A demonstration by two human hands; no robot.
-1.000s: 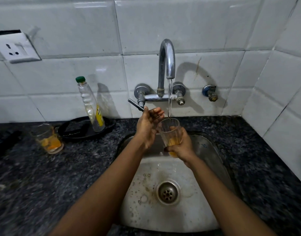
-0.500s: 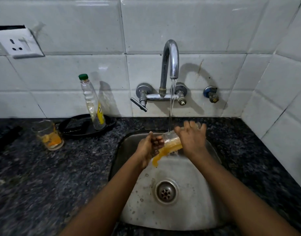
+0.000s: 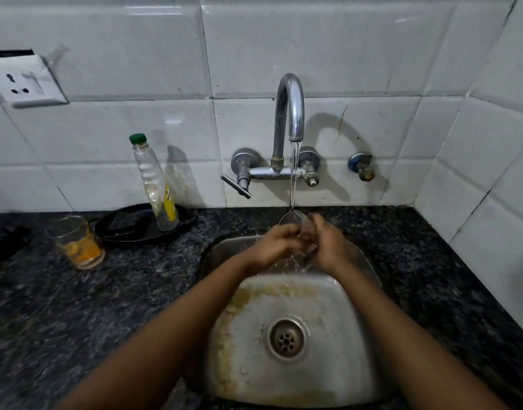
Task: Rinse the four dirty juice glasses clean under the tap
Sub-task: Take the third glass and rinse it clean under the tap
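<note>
Steel sink (image 3: 337,380) nearest the camera, yellowish juice residue streaked down its left wall and across the back slope, drain strainer (image 3: 287,338) in the middle of the basin. Both forearms reach over it to the back edge. Left hand (image 3: 276,244) and right hand (image 3: 328,245) meet around one juice glass (image 3: 295,221), fingers of both curled and clamped on it; glass mostly hidden between the hands, only the rim end shows, tilted up toward the wall. Water stream (image 3: 293,173) lands right on that rim end and splashes down between the wrists into the basin. On the dark speckled granite counter (image 3: 106,306) to the left, well apart from the sink, a second juice glass (image 3: 77,241) stands upright with orange pulp at the bottom. Just behind it a black tray (image 3: 127,229) carrying a clear bottle (image 3: 155,184) with a green cap and yellow label, leaning slightly. Chrome gooseneck tap (image 3: 288,113) on the white tiled wall, lever handle (image 3: 236,186) at its left, a separate valve (image 3: 361,167) to the right. Wall socket (image 3: 23,81) far left.
</note>
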